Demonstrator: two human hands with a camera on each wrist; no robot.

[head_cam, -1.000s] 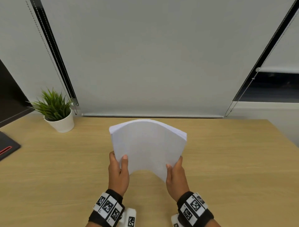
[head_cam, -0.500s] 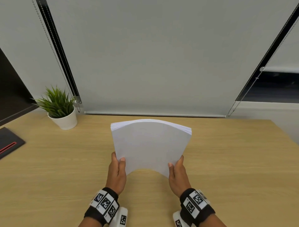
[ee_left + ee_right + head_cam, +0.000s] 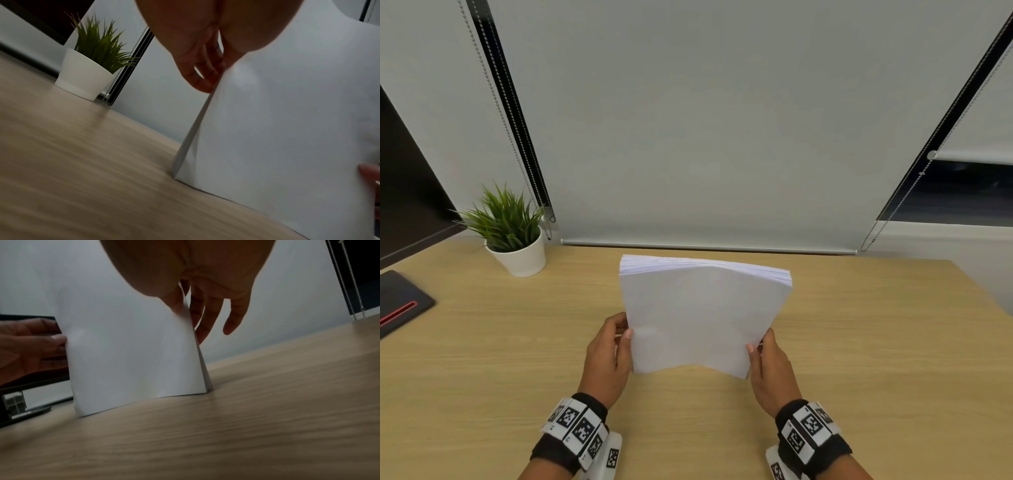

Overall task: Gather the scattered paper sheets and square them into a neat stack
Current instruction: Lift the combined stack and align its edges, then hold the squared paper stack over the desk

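Note:
A thick stack of white paper sheets [image 3: 702,315] stands on its lower edge on the wooden desk [image 3: 482,359], bowed slightly toward me. My left hand [image 3: 611,349] pinches its left edge, thumb in front and fingers behind. My right hand [image 3: 768,363] pinches the right edge the same way. In the left wrist view the stack [image 3: 287,121] rests its bottom corner on the desk, my left hand [image 3: 207,69] holding its edge. In the right wrist view the stack [image 3: 131,353] touches the desk, my right hand [image 3: 185,305] on its edge and my left hand [image 3: 30,344] beyond.
A small potted plant [image 3: 512,233] in a white pot stands at the back left. A dark flat device with a red stripe [image 3: 400,305] lies at the left edge. Roller blinds with bead chains [image 3: 517,147] hang behind the desk.
The stack has dropped lower and its bottom edge now meets the desk. Both thumbs have slid outward to the side edges. The top edges look more even.

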